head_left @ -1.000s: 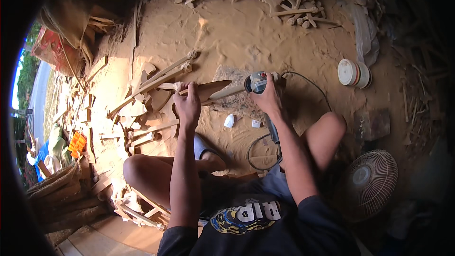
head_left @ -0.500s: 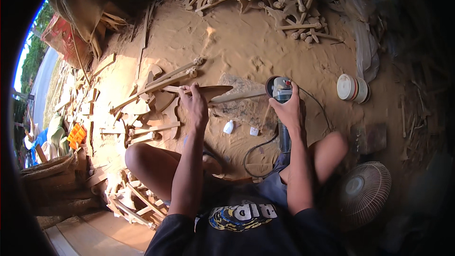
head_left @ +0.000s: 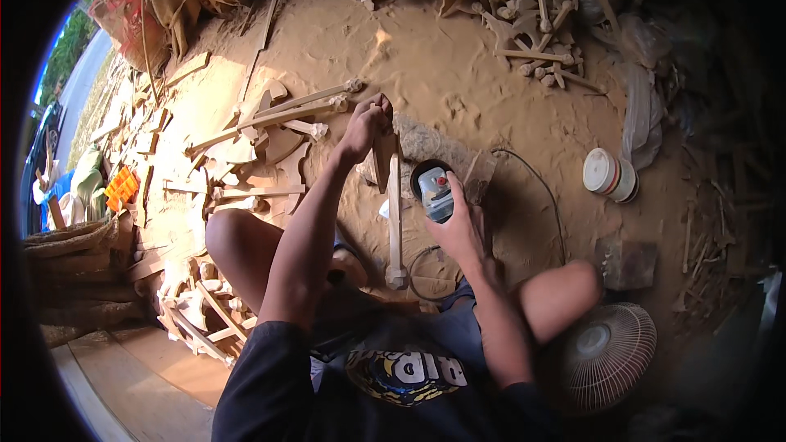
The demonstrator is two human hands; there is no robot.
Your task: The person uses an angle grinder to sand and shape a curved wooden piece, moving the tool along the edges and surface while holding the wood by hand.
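Observation:
My left hand (head_left: pixel 368 127) is closed around the upper end of a carved wooden piece (head_left: pixel 395 221). Its pale shaft points toward my lap and ends in a small knob, while a broad, darker blade-like part hangs beside it below my fingers. In my right hand (head_left: pixel 463 233) is an angle grinder (head_left: pixel 438 196), gripped near its head. The round black disc guard faces the wooden shaft, with a gap between them. Whether the disc is spinning cannot be seen. A black cord (head_left: pixel 544 184) loops over the sand to the right of the grinder.
Similar wooden pieces (head_left: pixel 270 119) lie to the left, with another heap (head_left: pixel 536 20) at the far right. A worn block (head_left: pixel 479 170) sits behind the grinder. White tubs (head_left: pixel 604 172), a caged fan (head_left: pixel 610 356) and an orange object (head_left: pixel 122 188) stand around the dusty ground.
My left hand has moved up and right, turning the wooden piece from lying crosswise to pointing toward me. The grinder has come left and nearer, away from the shaft's tip.

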